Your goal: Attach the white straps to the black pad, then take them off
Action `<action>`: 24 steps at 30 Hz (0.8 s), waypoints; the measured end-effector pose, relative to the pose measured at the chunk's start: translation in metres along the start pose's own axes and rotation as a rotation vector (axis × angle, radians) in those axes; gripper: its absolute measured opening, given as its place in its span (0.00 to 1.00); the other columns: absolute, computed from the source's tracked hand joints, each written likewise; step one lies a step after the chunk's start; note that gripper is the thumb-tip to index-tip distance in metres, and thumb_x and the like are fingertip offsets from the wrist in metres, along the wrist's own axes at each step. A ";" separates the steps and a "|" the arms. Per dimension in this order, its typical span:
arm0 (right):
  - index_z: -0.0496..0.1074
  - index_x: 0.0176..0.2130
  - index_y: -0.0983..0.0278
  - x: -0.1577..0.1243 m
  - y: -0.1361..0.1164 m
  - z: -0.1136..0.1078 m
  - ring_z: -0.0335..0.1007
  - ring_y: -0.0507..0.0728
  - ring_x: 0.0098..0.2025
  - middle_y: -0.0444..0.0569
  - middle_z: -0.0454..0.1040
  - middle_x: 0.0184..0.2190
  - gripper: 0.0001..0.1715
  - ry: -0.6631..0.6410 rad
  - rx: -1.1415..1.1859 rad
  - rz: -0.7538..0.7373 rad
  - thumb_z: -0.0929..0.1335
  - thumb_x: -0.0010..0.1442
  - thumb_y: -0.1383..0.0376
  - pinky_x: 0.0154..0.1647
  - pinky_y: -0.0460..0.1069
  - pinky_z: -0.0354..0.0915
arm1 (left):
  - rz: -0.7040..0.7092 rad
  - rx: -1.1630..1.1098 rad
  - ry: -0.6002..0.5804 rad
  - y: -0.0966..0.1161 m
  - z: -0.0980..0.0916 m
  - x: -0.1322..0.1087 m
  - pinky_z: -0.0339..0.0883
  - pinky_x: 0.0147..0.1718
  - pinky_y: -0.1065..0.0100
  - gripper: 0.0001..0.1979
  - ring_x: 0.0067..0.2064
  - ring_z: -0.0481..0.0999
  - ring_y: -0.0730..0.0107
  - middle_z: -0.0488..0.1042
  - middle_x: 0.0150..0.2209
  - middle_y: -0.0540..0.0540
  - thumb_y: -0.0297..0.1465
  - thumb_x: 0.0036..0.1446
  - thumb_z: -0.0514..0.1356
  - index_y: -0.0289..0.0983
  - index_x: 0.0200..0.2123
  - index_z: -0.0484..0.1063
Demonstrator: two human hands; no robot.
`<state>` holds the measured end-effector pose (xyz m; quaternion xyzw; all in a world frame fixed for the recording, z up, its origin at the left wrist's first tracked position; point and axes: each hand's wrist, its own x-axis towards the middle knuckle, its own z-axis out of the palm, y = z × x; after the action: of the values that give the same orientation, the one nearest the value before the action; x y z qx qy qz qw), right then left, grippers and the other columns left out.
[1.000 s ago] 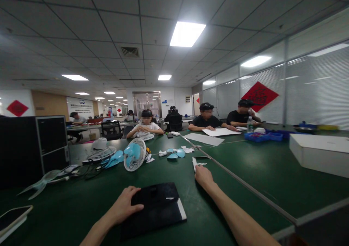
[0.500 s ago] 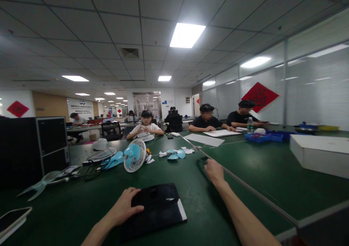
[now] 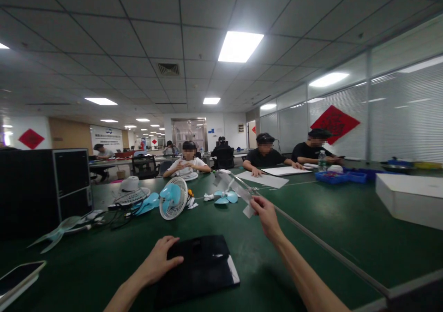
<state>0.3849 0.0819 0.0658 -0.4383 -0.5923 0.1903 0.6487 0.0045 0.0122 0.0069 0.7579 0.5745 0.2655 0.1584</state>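
My left hand (image 3: 159,259) lies flat on the left part of a black flat case (image 3: 200,266) with a white edge, fingers spread, on the green table (image 3: 104,256). My right hand (image 3: 265,216) is raised above the table, fingers pinched on a thin translucent plastic sheet (image 3: 232,186) that slants up and to the left from it.
A small white-and-blue fan (image 3: 173,203), loose blue blades (image 3: 225,196), fan grilles (image 3: 129,195) and cables lie farther out. A phone (image 3: 19,277) sits at the near left, a black computer case (image 3: 44,183) at the left, a white box (image 3: 410,199) at the right. Several people sit at the far end.
My right hand went forward to the white piece on the table, took hold of the sheet and lifted it off the surface. My left hand stayed on the black case.
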 end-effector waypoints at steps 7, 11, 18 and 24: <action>0.74 0.33 0.65 -0.036 -0.027 0.034 0.62 0.49 0.24 0.43 0.70 0.25 0.18 -0.521 0.566 0.326 0.74 0.46 0.55 0.25 0.44 0.57 | 0.045 -0.235 0.643 -0.003 -0.034 0.010 0.59 0.57 0.58 0.29 0.59 0.62 0.58 0.65 0.57 0.42 0.51 0.60 0.45 0.38 0.55 0.63; 0.74 0.33 0.66 -0.051 -0.031 0.047 0.62 0.48 0.25 0.42 0.71 0.26 0.15 -0.705 0.610 0.416 0.74 0.47 0.59 0.25 0.44 0.56 | 0.025 -0.521 0.408 0.003 -0.047 0.004 0.69 0.37 0.66 0.35 0.45 0.74 0.60 0.75 0.44 0.40 0.55 0.58 0.42 0.33 0.48 0.71; 0.74 0.32 0.67 -0.059 -0.036 0.049 0.65 0.50 0.27 0.43 0.72 0.26 0.17 -0.774 0.510 0.448 0.75 0.45 0.58 0.29 0.45 0.58 | 0.010 -0.485 0.226 0.022 -0.042 -0.006 0.50 0.19 0.74 0.27 0.18 0.58 0.79 0.64 0.18 0.55 0.54 0.52 0.55 0.34 0.31 0.75; 0.74 0.32 0.68 -0.059 -0.031 0.050 0.66 0.51 0.28 0.45 0.73 0.26 0.17 -0.779 0.484 0.463 0.75 0.44 0.59 0.30 0.46 0.58 | -0.038 -0.521 0.161 0.029 -0.039 -0.010 0.53 0.20 0.74 0.24 0.22 0.63 0.76 0.69 0.23 0.53 0.51 0.50 0.58 0.34 0.31 0.75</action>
<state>0.3161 0.0366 0.0507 -0.2919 -0.6165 0.6099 0.4035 0.0024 -0.0080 0.0523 0.6571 0.5117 0.4607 0.3067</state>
